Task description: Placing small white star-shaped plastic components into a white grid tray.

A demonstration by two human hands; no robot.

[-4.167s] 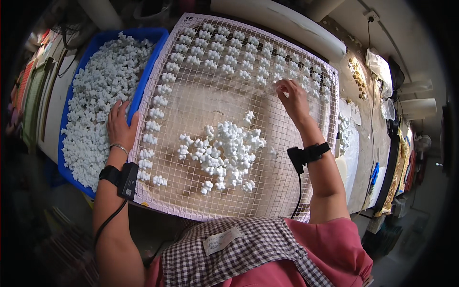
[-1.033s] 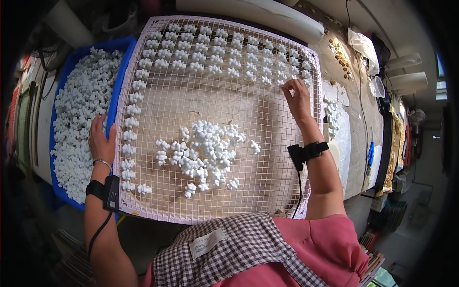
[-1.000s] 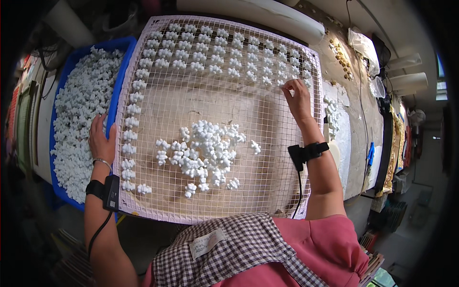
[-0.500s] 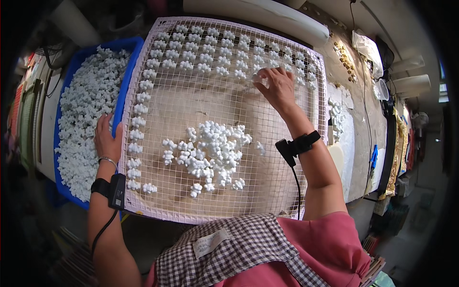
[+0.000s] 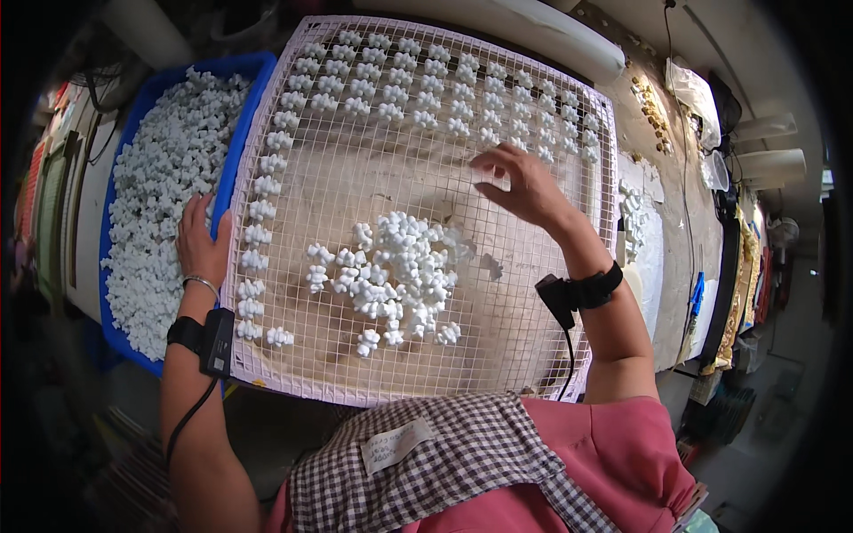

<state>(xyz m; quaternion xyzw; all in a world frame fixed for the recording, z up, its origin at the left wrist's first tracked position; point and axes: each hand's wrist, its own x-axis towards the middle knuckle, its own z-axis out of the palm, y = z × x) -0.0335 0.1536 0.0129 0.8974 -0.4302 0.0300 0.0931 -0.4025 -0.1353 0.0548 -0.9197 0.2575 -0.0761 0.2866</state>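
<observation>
A wire grid in a pale frame (image 5: pixel 324 387) lies before me, with small white knobbly pieces (image 5: pixel 425 119) set in rows along its far part and down its left side. Over the middle right of the grid, my right hand (image 5: pixel 524 185) is raised, thumb and fingers apart, nothing visible between them. It is just nearer to me than the front end of the rows. My left hand (image 5: pixel 203 244) rests with fingers spread at the edge of a blue tub (image 5: pixel 233 169), beside the frame. A loose heap of white pieces (image 5: pixel 404 266) lies on the grid's near middle.
The blue tub at the left is filled with white pieces (image 5: pixel 164 213). A white roll (image 5: pixel 533 35) lies beyond the frame. Right of the grid are more white pieces (image 5: pixel 633 218) and a blue tool (image 5: pixel 697 291). Cables hang from both wrist straps.
My right hand has drawn back from the rows toward me, and its fingers have parted from a white piece now standing there. The view has shifted slightly. My left hand stays at the tub.
</observation>
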